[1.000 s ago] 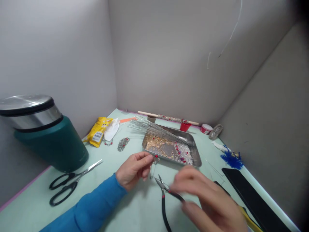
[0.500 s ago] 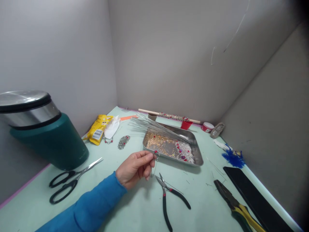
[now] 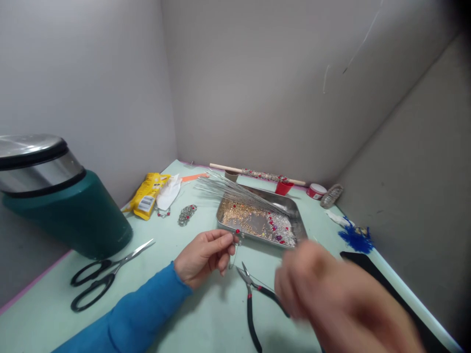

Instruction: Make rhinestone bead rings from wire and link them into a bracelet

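Note:
My left hand (image 3: 206, 256), in a blue sleeve, pinches a thin beaded wire (image 3: 235, 255) between thumb and forefinger. A red bead (image 3: 237, 231) sits just above its fingertips, and the bent wire end hangs below them. My right hand (image 3: 331, 284) is at the lower right, smeared by motion, so I cannot make out its fingers or anything in them. Between the hands, small black-handled pliers (image 3: 250, 299) lie spread on the table. Just beyond the left hand stands a metal tray (image 3: 253, 237) with gold and clear beads, some red and purple ones, and a bundle of wires (image 3: 243, 192) across it.
Black-handled scissors (image 3: 110, 274) and a large green flask (image 3: 69, 211) are on the left. Behind them lie a yellow packet (image 3: 147, 198) and a beaded piece (image 3: 187, 214). A beaded stick (image 3: 265, 176) rests at the back. Blue threads (image 3: 355, 238) lie on the right.
My right hand has come into view from the lower right, covering the larger yellow-handled pliers. My left hand keeps its pinch on the beaded wire, almost unmoved.

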`<state>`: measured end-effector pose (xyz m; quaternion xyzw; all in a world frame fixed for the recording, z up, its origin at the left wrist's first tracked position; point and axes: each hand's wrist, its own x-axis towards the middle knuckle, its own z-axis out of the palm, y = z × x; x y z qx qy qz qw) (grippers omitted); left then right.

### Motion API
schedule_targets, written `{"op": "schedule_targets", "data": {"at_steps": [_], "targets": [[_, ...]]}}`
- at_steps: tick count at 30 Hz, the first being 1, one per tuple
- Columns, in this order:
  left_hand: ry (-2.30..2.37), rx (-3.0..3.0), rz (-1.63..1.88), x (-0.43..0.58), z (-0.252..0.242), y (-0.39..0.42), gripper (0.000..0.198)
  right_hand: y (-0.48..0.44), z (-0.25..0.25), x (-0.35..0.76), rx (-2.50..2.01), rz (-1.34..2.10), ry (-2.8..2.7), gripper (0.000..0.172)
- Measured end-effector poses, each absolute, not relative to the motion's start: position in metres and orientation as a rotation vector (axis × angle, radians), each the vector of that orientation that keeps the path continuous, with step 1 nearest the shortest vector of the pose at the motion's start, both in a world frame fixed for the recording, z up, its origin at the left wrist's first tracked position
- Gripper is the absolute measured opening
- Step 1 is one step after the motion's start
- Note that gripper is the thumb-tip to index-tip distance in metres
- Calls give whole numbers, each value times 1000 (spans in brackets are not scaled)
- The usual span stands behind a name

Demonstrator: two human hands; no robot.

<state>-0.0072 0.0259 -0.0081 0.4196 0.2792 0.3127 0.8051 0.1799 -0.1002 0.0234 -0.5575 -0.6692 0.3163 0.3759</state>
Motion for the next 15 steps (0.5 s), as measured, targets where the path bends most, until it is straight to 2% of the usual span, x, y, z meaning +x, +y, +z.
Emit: {"op": "schedule_targets", "data": {"at_steps": [5, 15], "targets": [[603, 1002, 632, -7, -9, 24, 26, -44, 23, 158, -1491, 738, -1445, 19], [733, 1363, 584, -5, -7, 20, 21, -45, -1, 147, -1489, 806, -1518, 19]]}}
